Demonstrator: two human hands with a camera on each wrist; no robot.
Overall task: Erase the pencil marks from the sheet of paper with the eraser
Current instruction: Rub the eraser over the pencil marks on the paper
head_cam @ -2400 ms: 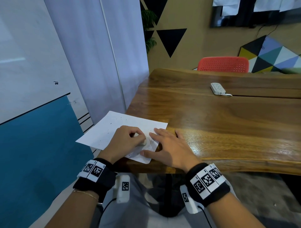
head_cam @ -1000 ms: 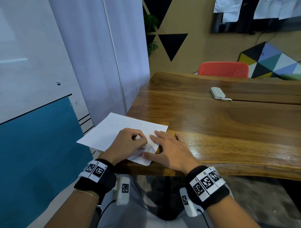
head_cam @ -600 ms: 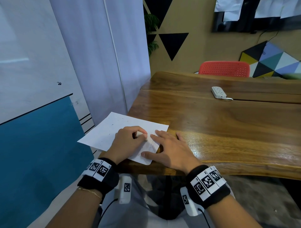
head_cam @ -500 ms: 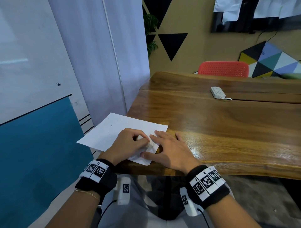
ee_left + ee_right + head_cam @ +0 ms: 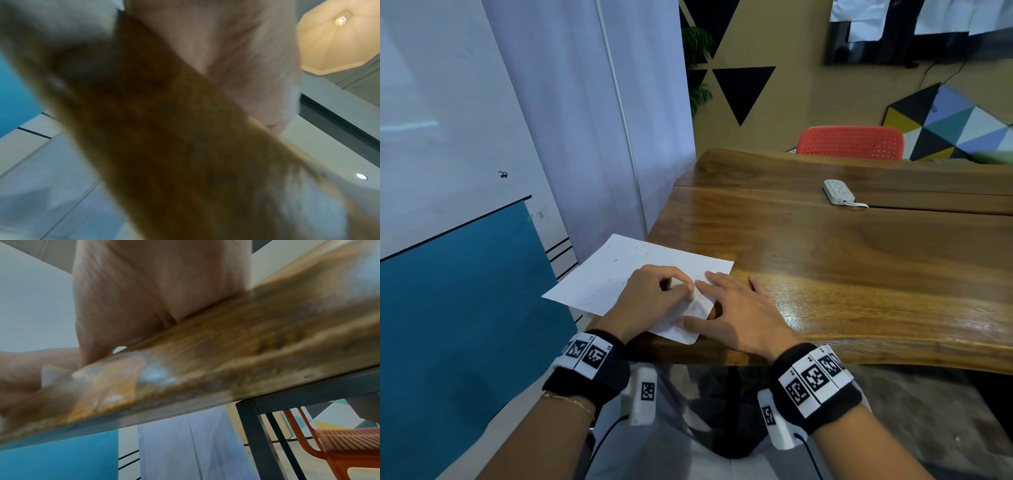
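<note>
A white sheet of paper point(image 5: 619, 270) lies on the near left corner of the wooden table point(image 5: 842, 274), its left part hanging past the table edge. Small dark specks dot the sheet. My left hand point(image 5: 654, 301) rests on the paper with fingers curled round a small pale eraser point(image 5: 677, 283), only a bit of which shows. My right hand point(image 5: 736, 308) lies flat, fingers spread, pressing the sheet's near right part. In the left wrist view my palm point(image 5: 226, 56) and the blurred table edge fill the picture. The right wrist view shows my palm point(image 5: 160, 288) on the table edge.
A white power strip point(image 5: 838, 192) with a cable lies far back on the table. A red chair point(image 5: 851, 142) stands behind the table. A curtain point(image 5: 592, 120) and a blue-and-white wall panel point(image 5: 458, 291) are close on the left.
My left hand has made small back-and-forth strokes with the eraser on the same spot of the paper. The right hand has stayed flat in place.
</note>
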